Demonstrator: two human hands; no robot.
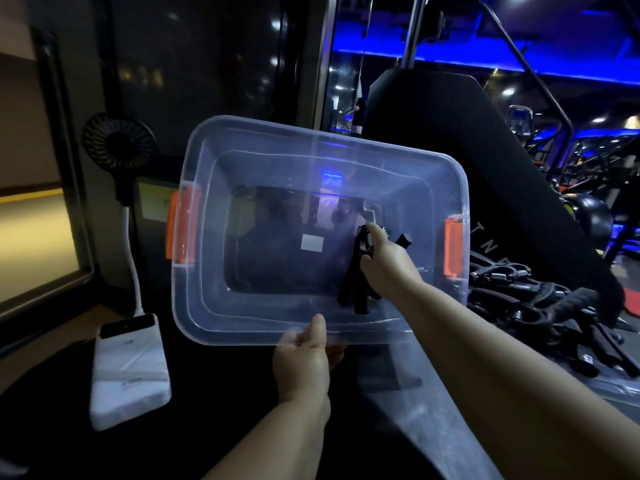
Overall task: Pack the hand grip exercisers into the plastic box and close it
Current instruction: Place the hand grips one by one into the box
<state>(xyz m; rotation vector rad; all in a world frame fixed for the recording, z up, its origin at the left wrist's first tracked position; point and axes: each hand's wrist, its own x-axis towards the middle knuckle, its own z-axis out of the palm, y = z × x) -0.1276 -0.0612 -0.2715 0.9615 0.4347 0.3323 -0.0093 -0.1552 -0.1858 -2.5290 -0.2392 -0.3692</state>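
A clear plastic box [242, 317] with orange side latches [183, 233] is tilted with its opening toward me. My left hand [304, 355] grips its near rim, thumb on top. My right hand [384, 261] reaches inside the box and holds a black hand grip exerciser [356, 278] with a metal spring, low on the right side of the box. A pile of several more black exercisers [540, 299] lies outside, just right of the box.
A white power bank [130, 368] lies at the lower left, its white stalk rising to a small black fan [117, 140]. A flat clear plastic piece [613, 386], perhaps the lid, lies under the pile. A black padded gym machine [450, 119] stands behind.
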